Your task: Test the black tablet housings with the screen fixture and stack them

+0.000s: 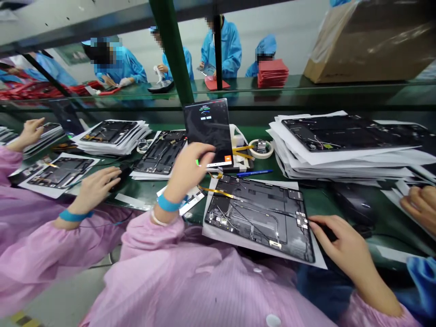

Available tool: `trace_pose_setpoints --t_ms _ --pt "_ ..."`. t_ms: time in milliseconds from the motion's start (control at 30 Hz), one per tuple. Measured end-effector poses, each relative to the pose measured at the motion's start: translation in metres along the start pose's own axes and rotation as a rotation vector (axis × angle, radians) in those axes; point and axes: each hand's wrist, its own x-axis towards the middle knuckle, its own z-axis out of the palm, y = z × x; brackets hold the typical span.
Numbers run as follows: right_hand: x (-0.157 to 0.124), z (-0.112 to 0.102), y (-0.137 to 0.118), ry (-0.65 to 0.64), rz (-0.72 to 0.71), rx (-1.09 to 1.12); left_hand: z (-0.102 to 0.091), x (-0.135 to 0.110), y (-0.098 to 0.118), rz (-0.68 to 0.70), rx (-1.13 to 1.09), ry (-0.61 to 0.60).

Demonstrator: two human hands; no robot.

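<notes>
My left hand [190,170], with a blue band at its wrist, is at the lit tablet screen [207,127], its fingers partly bent and apart in front of the lower part. The screen stands propped up and shows small text and buttons. In front of me an open black tablet housing [260,215] lies on white paper [221,234], its flat cables and wires exposed. An orange flex cable [216,191] runs from its upper left toward the screen. My right hand [344,243] pinches the housing's right edge between thumb and fingertips.
A blue pen [255,173] and a tape roll [260,149] lie behind the housing. Housings are stacked with paper at right [340,131] and left [111,131]. A black mouse [354,204] is at right. Neighbours' hands [97,188] work on both sides; co-workers in blue [223,50] stand opposite.
</notes>
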Motion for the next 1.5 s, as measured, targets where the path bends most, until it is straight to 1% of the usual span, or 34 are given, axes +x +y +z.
trace_pose_setpoints --t_ms 33,67,100,133,167,200,267,300,367,433,500,633,833,1033,1133,1233,1300,1367,1400,1433,1500 --pt "0.001 0.000 -0.001 0.007 -0.003 -0.005 -0.009 0.003 -0.028 -0.117 0.075 0.029" --pt "0.001 0.000 -0.002 0.012 -0.005 -0.006 -0.012 0.006 -0.055 -0.234 0.130 0.001" --pt "0.002 0.000 -0.003 0.016 -0.006 -0.005 -0.011 0.010 -0.079 -0.323 0.149 -0.086" --pt "0.002 0.000 -0.003 0.018 -0.005 -0.004 -0.006 0.012 -0.098 -0.364 0.183 -0.141" --pt "0.003 0.000 -0.003 0.020 -0.003 -0.006 0.001 0.013 -0.112 -0.383 0.218 -0.177" --pt "0.003 -0.001 -0.003 0.024 0.000 -0.009 0.009 0.012 -0.120 -0.379 0.253 -0.182" --pt "0.003 -0.001 -0.003 0.028 0.003 -0.015 0.022 0.007 -0.125 -0.351 0.308 -0.111" --pt "0.002 -0.001 -0.003 0.032 0.003 -0.018 0.026 0.004 -0.124 -0.336 0.311 -0.064" --pt "0.002 0.000 -0.002 0.045 0.003 -0.025 0.028 -0.003 -0.118 -0.300 0.281 0.021" --pt "0.001 0.000 -0.001 0.052 -0.002 -0.035 0.025 -0.008 -0.112 -0.240 0.250 0.085" --pt "0.001 0.001 0.000 0.051 -0.019 -0.040 0.019 -0.011 -0.109 -0.177 0.249 0.107" --pt "-0.001 0.001 0.005 0.040 -0.062 -0.046 0.014 -0.011 -0.107 -0.096 0.328 0.068" --pt "0.000 0.003 0.009 0.036 -0.089 -0.061 0.019 -0.002 -0.096 -0.059 0.481 0.020" --pt "0.001 0.002 0.006 0.053 -0.108 -0.068 0.024 0.007 -0.080 -0.057 0.532 0.026" --pt "0.001 0.001 0.005 0.057 -0.119 -0.065 0.026 0.010 -0.081 -0.088 0.555 0.039" --pt "0.001 0.001 0.005 0.057 -0.125 -0.061 0.029 0.013 -0.084 -0.133 0.560 0.018" --pt "-0.001 0.002 0.006 0.061 -0.127 -0.060 0.029 0.012 -0.080 -0.130 0.552 0.005" --pt "-0.002 0.002 0.006 0.063 -0.130 -0.055 0.027 0.009 -0.066 -0.096 0.521 -0.015" --pt "-0.002 0.002 0.007 0.059 -0.131 -0.051 0.025 0.006 -0.055 -0.065 0.492 -0.046" --pt "-0.003 0.002 0.007 0.052 -0.133 -0.047 0.024 0.004 -0.042 -0.023 0.449 -0.099" --pt "-0.002 0.001 0.008 0.028 -0.143 -0.044 0.022 -0.003 -0.008 0.088 0.336 -0.266"
